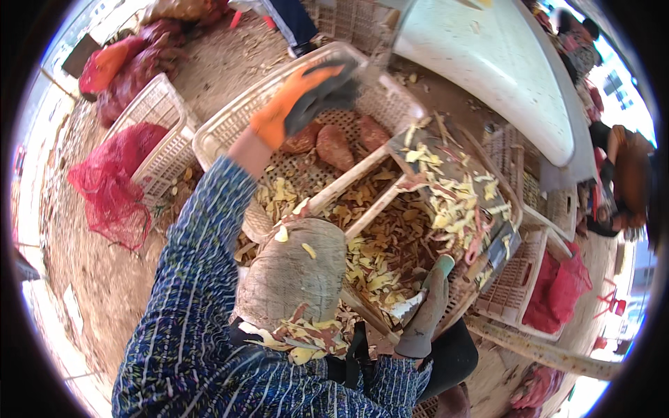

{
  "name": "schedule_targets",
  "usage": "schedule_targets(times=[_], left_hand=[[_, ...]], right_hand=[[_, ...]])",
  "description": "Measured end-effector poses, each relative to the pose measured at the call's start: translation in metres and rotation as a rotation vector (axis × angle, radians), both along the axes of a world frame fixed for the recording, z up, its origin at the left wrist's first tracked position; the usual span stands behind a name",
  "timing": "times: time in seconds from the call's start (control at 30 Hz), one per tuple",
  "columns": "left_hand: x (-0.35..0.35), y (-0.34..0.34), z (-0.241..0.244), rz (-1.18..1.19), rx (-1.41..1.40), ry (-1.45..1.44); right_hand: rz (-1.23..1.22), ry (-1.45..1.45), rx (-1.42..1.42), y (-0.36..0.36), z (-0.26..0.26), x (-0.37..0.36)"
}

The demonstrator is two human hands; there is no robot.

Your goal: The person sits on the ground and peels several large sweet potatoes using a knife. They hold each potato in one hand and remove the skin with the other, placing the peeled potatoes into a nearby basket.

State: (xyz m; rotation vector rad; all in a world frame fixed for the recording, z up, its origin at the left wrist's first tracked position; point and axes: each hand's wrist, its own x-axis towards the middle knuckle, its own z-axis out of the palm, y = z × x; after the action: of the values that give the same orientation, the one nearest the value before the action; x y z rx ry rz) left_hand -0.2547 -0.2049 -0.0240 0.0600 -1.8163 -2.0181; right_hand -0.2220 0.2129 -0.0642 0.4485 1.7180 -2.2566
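My left hand (313, 99), in an orange and dark grey glove, is raised over a large whitish plastic crate (225, 125); its fingers are blurred, so I cannot tell whether they hold anything. Below it, several red-skinned sweet potatoes (334, 147) lie in the crate. My right hand (427, 313), in a grey glove, is closed around a tool with a pale green handle end (445, 264); its working end is unclear. Beside this hand is a whitish piece (406, 306), over a heap of yellow and reddish peelings (376, 271) inside a wooden frame (373, 209).
A cloth-covered pad (295, 271) with peelings lies before me. Peelings also cover a board (460, 204) at right. Crates with red mesh sacks (117, 177) (556, 292) stand on both sides. A large white tub (491, 78) is at upper right; other people are beyond.
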Motion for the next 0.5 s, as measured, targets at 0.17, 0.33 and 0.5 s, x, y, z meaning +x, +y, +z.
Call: schedule_targets(times=[0.17,0.33,0.5], left_hand=[[0.104,-0.043,-0.137,0.337,0.209,-0.857],[0.056,-0.017,-0.189,0.376,-0.029,-1.096],[-0.016,0.019,-0.223,-0.051,-1.276,-1.098]], right_hand=[[0.183,-0.122,0.122,-0.017,-0.014,0.000],[0.230,-0.105,0.258,-0.031,-0.029,-0.008],[0.208,-0.200,0.284,-0.051,-0.029,-0.019]])
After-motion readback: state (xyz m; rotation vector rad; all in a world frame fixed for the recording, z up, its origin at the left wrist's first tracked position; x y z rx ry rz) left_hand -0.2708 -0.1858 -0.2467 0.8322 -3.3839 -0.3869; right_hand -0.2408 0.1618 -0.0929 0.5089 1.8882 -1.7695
